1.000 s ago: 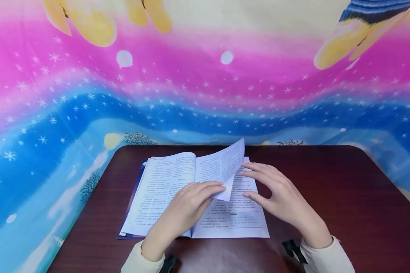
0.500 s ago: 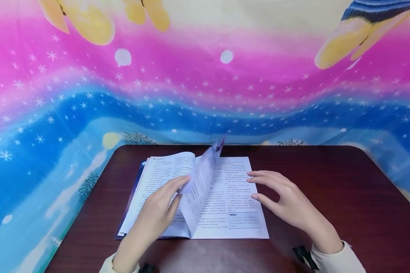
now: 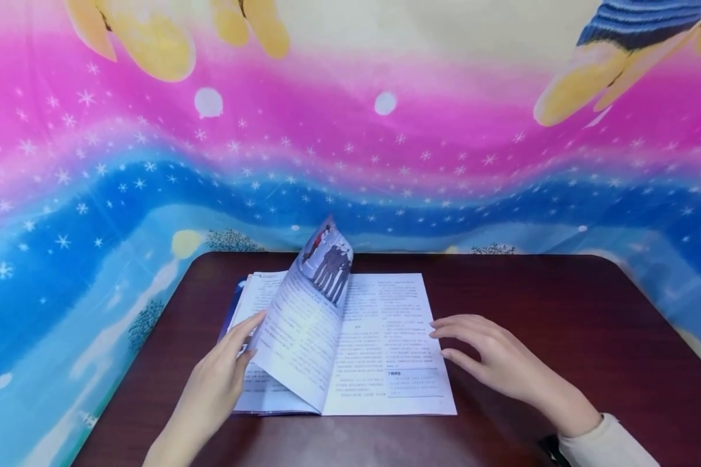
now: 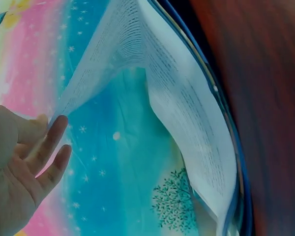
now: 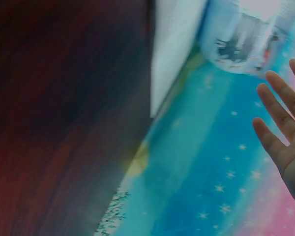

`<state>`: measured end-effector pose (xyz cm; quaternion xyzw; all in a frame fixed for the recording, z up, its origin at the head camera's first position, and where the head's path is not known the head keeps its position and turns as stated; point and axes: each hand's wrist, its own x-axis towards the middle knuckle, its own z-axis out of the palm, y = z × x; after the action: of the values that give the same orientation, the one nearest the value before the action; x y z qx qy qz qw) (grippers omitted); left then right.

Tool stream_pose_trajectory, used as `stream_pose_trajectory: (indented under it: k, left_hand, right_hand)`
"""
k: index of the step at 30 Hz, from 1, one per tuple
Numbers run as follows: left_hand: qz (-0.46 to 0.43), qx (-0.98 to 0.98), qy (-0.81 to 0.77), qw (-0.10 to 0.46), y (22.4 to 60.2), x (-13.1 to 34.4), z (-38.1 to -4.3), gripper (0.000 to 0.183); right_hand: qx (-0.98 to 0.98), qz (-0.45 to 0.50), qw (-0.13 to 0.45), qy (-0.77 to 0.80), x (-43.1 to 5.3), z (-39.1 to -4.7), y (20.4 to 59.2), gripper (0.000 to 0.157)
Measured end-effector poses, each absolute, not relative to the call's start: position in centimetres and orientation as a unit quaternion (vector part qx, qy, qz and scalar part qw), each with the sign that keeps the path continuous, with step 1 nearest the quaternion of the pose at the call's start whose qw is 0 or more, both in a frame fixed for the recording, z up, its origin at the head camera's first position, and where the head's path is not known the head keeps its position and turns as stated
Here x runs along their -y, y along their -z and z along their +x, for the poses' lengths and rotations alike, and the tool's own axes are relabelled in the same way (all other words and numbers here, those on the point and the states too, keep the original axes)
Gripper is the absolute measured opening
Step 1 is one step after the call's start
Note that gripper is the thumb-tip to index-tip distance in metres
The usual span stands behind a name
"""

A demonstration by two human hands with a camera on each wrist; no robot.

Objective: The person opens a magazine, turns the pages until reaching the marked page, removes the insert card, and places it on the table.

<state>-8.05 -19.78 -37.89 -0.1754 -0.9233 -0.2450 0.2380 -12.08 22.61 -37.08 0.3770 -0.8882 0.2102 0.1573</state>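
Note:
An open magazine [image 3: 385, 363] lies on the dark wooden table. One of its pages [image 3: 304, 331], with a colour photo near its top, stands raised and curved over the left half. My left hand [image 3: 213, 376] pinches the outer edge of that page between thumb and fingers; the left wrist view shows the fingertips [image 4: 60, 123] on the paper edge. By the right edge of the magazine, my right hand [image 3: 496, 353] has relaxed fingers and holds nothing. In the right wrist view the fingers [image 5: 275, 105] are spread apart.
The reddish-brown table [image 3: 561, 292] extends beyond the magazine on both sides. Behind it hangs a colourful cloth backdrop [image 3: 350, 155] with snowflakes and small trees. The magazine's dark blue cover [image 3: 229, 318] peeks out at its left edge.
My left hand has moved left, carrying the page up and over from the right half, so its photo side now shows. My right hand has drifted slightly right and down, away from the page.

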Motion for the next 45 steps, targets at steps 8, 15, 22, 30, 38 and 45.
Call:
stream_pose_trajectory:
  k: [8,15,22,30,38,45]
  left_hand:
    - [-0.108,0.959,0.214,0.151,38.4,21.6,-7.6,0.075]
    - [-0.047,0.977,0.206,0.007,39.2,23.6,-7.4,0.093]
    - [-0.029,0.980,0.182,-0.077,40.5,25.1,-7.5,0.084]
    - [-0.046,0.980,0.148,-0.123,41.1,26.6,-8.4,0.079]
    - [-0.068,0.986,0.112,-0.104,41.3,27.1,-8.3,0.068]
    - [-0.153,0.983,0.089,-0.045,41.5,27.4,-8.3,0.059]
  right_hand:
    - [0.906,0.359,0.134,-0.179,-24.1,-11.9,38.7,0.036]
    - [0.901,0.379,0.125,-0.167,-24.8,-11.9,39.9,0.029]
    - [0.903,0.389,0.105,-0.151,-25.0,-12.2,40.5,0.027]
    - [0.912,0.375,0.078,-0.144,-25.6,-12.1,40.9,0.027]
    - [0.915,0.373,0.044,-0.146,-25.6,-11.7,41.2,0.028]
    - [0.908,0.385,0.060,-0.154,-25.2,-11.9,41.4,0.035]
